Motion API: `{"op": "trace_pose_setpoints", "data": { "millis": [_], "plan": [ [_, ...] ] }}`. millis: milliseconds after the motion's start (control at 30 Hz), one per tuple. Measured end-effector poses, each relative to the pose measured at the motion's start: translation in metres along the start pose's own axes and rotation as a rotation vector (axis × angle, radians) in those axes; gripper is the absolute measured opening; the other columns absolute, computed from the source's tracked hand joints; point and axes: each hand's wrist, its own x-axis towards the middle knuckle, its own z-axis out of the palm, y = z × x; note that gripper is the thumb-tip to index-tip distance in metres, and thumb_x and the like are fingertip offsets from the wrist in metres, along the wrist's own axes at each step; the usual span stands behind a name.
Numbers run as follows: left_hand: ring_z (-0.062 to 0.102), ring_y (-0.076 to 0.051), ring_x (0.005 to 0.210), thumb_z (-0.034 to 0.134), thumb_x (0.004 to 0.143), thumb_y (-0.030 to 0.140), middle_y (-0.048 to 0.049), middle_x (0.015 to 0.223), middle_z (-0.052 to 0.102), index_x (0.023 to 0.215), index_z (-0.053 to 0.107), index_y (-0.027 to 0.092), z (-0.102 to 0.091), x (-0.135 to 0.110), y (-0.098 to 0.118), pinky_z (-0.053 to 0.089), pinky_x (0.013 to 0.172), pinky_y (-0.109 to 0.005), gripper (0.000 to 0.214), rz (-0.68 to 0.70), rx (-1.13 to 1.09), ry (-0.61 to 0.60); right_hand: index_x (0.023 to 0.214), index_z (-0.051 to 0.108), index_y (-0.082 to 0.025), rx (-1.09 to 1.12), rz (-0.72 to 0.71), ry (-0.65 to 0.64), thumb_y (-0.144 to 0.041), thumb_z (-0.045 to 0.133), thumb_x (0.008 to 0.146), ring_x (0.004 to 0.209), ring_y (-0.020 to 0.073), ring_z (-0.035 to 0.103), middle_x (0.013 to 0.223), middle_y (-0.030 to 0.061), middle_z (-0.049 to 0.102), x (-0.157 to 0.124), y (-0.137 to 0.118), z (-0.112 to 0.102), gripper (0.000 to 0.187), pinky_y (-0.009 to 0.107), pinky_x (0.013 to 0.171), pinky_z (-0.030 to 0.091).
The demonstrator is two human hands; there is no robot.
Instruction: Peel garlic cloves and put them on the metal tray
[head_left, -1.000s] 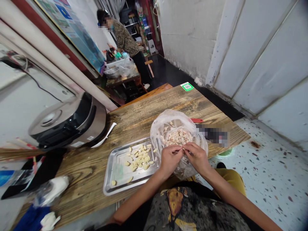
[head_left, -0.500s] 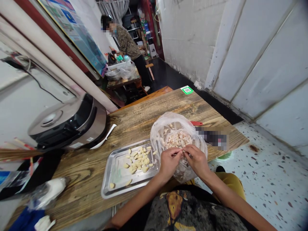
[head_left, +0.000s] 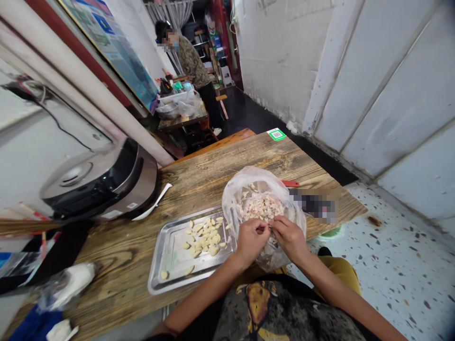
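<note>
My left hand [head_left: 253,238] and my right hand [head_left: 289,237] meet fingertip to fingertip over the near side of a clear plastic bag [head_left: 232,189]. Between them they pinch a small garlic clove, mostly hidden by the fingers. Inside the opened bag lies a heap of pinkish-white unpeeled garlic cloves and skins [head_left: 263,204]. Left of the bag, a shallow metal tray [head_left: 164,258] holds several pale peeled garlic cloves [head_left: 202,239], bunched toward its far right part, with a couple near its front edge.
A rice cooker [head_left: 103,182] and a white plastic strip [head_left: 154,202] stand on the left of the wooden table [head_left: 199,175]. Behind the bag a red handle [head_left: 290,183] pokes out by a blurred dark object [head_left: 314,204]. A person [head_left: 194,61] bends over a farther table.
My fingers have shifted slightly at the pinch, the left hand curling a little more. The person at the back has moved a bit to the right.
</note>
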Motion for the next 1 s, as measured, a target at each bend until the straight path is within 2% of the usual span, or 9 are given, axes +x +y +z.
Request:
{"op": "trace_pose_setpoints", "data": {
  "millis": [100, 167, 333, 433, 567, 733, 833, 900, 1000],
  "plan": [
    [0.060, -0.014, 0.057, 0.055, 0.070, 0.014, -0.0028, 0.062, 0.066, 0.064, 0.067, 0.014, -0.001, 0.003, 0.001, 0.047, 0.057, -0.023, 0.013, -0.077, -0.041, -0.020, 0.094, 0.065, -0.020, 0.145, 0.040, 0.041, -0.017, 0.047, 0.086, 0.085, 0.0180, 0.062, 0.092, 0.0076, 0.064, -0.001, 0.005, 0.002, 0.020, 0.029, 0.074, 0.052],
    [0.062, -0.014, 0.057, 0.055, 0.070, 0.016, -0.0030, 0.061, 0.066, 0.067, 0.067, 0.014, -0.002, 0.004, 0.002, 0.048, 0.057, -0.023, 0.013, -0.154, -0.137, -0.045, 0.094, 0.066, -0.022, 0.271, 0.126, 0.058, -0.018, 0.052, 0.083, 0.087, 0.0189, 0.063, 0.093, 0.0063, 0.066, -0.002, 0.008, 0.004, 0.018, 0.031, 0.077, 0.052],
    [0.065, -0.017, 0.056, 0.057, 0.070, 0.021, -0.0038, 0.061, 0.067, 0.069, 0.066, 0.012, 0.000, 0.007, -0.004, 0.053, 0.056, -0.026, 0.012, -0.355, -0.412, -0.083, 0.094, 0.066, -0.022, 0.790, 0.530, -0.051, -0.029, 0.063, 0.074, 0.074, 0.0195, 0.067, 0.082, 0.0037, 0.070, 0.001, 0.008, 0.008, 0.022, 0.033, 0.070, 0.055],
    [0.065, -0.018, 0.057, 0.058, 0.070, 0.022, -0.0043, 0.063, 0.068, 0.070, 0.066, 0.012, 0.001, 0.008, -0.007, 0.053, 0.057, -0.028, 0.013, -0.345, -0.418, -0.082, 0.091, 0.067, -0.020, 0.973, 0.644, -0.096, -0.035, 0.067, 0.070, 0.070, 0.0189, 0.067, 0.075, 0.0029, 0.070, 0.005, 0.004, 0.006, 0.026, 0.032, 0.068, 0.055],
    [0.065, -0.017, 0.059, 0.058, 0.071, 0.021, -0.0044, 0.064, 0.068, 0.070, 0.066, 0.012, -0.001, 0.007, -0.003, 0.052, 0.059, -0.026, 0.012, -0.277, -0.343, -0.065, 0.086, 0.067, -0.019, 1.058, 0.731, -0.054, -0.039, 0.070, 0.068, 0.061, 0.0165, 0.065, 0.068, 0.0017, 0.069, 0.009, 0.002, 0.002, 0.028, 0.030, 0.063, 0.055],
    [0.060, -0.014, 0.057, 0.056, 0.078, 0.028, -0.0021, 0.062, 0.065, 0.071, 0.066, 0.014, -0.008, 0.007, 0.007, 0.049, 0.056, -0.023, 0.019, -0.189, -0.241, -0.073, 0.091, 0.066, -0.018, 0.975, 0.702, 0.022, -0.037, 0.072, 0.066, 0.063, 0.0152, 0.063, 0.075, 0.0029, 0.069, 0.008, 0.004, 0.000, 0.032, 0.028, 0.064, 0.054],
    [0.061, -0.015, 0.067, 0.057, 0.076, 0.022, -0.0029, 0.073, 0.067, 0.076, 0.068, 0.016, -0.008, 0.008, 0.006, 0.048, 0.065, -0.024, 0.013, -0.119, -0.144, -0.024, 0.090, 0.065, -0.018, 0.831, 0.620, 0.042, -0.035, 0.070, 0.068, 0.069, 0.0172, 0.064, 0.078, 0.0043, 0.068, 0.005, 0.005, 0.002, 0.028, 0.029, 0.066, 0.053],
    [0.062, -0.015, 0.070, 0.056, 0.076, 0.021, -0.0038, 0.077, 0.068, 0.081, 0.069, 0.016, -0.006, 0.008, 0.004, 0.049, 0.067, -0.025, 0.015, -0.138, -0.177, -0.023, 0.089, 0.064, -0.019, 0.714, 0.552, 0.065, -0.034, 0.067, 0.072, 0.072, 0.0181, 0.065, 0.080, 0.0048, 0.068, 0.003, 0.007, 0.003, 0.024, 0.029, 0.068, 0.054],
    [0.062, -0.016, 0.060, 0.056, 0.077, 0.027, -0.0043, 0.068, 0.068, 0.081, 0.070, 0.014, -0.004, 0.007, -0.001, 0.050, 0.059, -0.026, 0.019, -0.246, -0.302, -0.093, 0.089, 0.062, -0.020, 0.534, 0.425, 0.089, -0.031, 0.062, 0.076, 0.072, 0.0173, 0.064, 0.082, 0.0043, 0.065, 0.001, 0.008, 0.004, 0.017, 0.029, 0.068, 0.055]
  ]
}}
